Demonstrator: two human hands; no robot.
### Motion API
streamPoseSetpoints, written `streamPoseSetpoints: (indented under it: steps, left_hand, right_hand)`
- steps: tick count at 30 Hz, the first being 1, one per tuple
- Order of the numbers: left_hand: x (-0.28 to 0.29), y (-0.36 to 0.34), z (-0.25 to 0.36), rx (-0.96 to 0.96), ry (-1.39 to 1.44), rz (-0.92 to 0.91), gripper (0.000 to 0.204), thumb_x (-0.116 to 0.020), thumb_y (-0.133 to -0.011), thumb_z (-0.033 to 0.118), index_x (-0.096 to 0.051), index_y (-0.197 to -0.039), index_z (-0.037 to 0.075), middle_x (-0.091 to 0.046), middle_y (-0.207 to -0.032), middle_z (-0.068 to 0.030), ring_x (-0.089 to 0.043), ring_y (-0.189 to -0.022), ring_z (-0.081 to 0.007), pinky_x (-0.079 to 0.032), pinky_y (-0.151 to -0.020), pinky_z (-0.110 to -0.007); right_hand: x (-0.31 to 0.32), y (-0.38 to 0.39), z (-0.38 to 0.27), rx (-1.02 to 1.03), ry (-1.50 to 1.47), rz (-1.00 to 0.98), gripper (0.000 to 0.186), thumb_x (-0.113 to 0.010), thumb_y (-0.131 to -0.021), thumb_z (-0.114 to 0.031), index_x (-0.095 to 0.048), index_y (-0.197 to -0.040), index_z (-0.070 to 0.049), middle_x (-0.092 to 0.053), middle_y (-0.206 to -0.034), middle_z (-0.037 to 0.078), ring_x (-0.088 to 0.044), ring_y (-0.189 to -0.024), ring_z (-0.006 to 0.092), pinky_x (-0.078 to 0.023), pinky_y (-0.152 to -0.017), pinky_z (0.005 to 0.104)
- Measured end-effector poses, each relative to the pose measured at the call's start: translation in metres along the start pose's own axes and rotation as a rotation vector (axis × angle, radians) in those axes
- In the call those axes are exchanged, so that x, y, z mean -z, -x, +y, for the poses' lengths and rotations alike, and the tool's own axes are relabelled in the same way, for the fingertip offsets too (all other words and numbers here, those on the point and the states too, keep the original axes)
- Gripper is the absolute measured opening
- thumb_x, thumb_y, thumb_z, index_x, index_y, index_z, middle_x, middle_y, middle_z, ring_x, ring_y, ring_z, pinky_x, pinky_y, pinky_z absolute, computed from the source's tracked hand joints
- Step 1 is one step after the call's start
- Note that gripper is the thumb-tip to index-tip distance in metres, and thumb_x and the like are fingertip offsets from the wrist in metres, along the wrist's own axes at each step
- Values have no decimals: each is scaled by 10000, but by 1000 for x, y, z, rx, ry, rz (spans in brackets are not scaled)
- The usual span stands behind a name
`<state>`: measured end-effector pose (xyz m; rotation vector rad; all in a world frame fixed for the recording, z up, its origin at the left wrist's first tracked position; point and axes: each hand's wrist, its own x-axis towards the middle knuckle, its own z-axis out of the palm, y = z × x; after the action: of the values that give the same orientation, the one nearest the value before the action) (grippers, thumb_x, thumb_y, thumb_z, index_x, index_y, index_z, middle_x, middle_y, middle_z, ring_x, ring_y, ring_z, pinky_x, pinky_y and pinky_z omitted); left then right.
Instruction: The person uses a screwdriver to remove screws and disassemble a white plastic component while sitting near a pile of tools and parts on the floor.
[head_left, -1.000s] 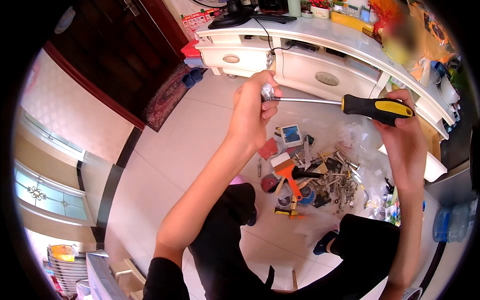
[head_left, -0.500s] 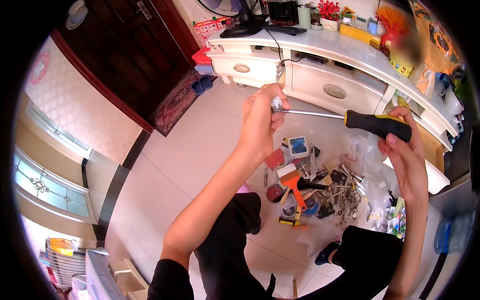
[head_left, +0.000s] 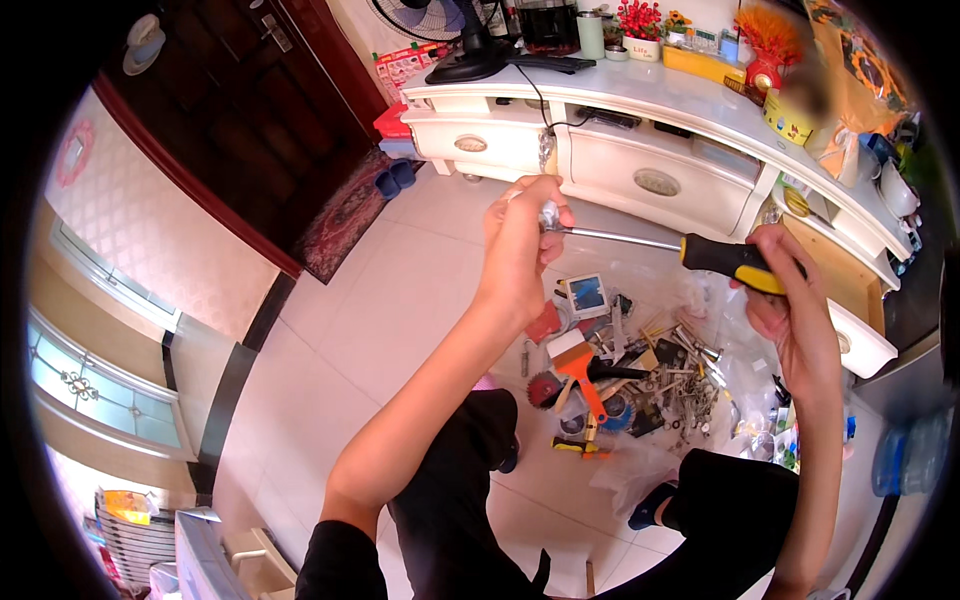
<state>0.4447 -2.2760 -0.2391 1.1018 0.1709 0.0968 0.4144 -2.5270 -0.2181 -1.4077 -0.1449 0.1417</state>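
Observation:
A long screwdriver [head_left: 712, 255] with a black and yellow handle lies nearly level across the space between my hands. My right hand [head_left: 800, 320] is closed around the butt end of its handle. At the other end, my left hand [head_left: 518, 240] is closed on a small shiny, silvery piece [head_left: 549, 215], most of it covered by my fingers. The screwdriver's tip meets this piece, but my fingers hide the exact contact. Below, on the floor, an orange-handled scraper [head_left: 582, 372] rests on a spread of tools and hardware.
Loose screws and metal bits [head_left: 690, 390] lie on clear plastic sheeting [head_left: 635, 475] between my feet. Ahead stands a long white cabinet [head_left: 500, 138] with an open drawer [head_left: 855, 335] at right. It bears a fan [head_left: 470, 60] and flowerpots. A dark door [head_left: 230, 120] is at far left.
The screwdriver handle has turned, its yellow stripe now facing lower. My right hand has rolled with it and shifted slightly left and down. My left hand keeps its hold.

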Motion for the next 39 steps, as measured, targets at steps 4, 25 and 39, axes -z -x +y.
streamPoseSetpoints:
  steps: [4, 25, 39]
  left_hand:
    - [1, -5, 3, -39, -17, 13, 298, -569, -751, 149, -465, -1024, 88, -463, -643, 13, -281, -470, -35, -203, -429, -186]
    - [1, -2, -2, 1, -92, 34, 182, -562, -768, 130, -536, -931, 52, -476, -664, 4, -279, -485, -34, -192, -424, -192]
    - [23, -13, 1, -67, -77, 42, 214, -584, -772, 109, -541, -969, 40, -491, -668, -3, -298, -507, -42, -211, -437, -198]
  right_hand:
    - [-1, 3, 18, 121, -131, 14, 301, -656, -778, 44, -521, -1020, -72, -574, -930, 38, -527, -825, 100, -422, -725, 235]
    - [5, 1, 21, 62, -75, -129, 344, -668, -739, 52, -535, -1044, -34, -557, -898, 44, -543, -807, 115, -437, -714, 232]
    - [-15, -4, 21, -144, 144, -85, 328, -616, -889, -248, -588, -1070, 24, -516, -548, 65, -424, -405, 97, -319, -390, 219]
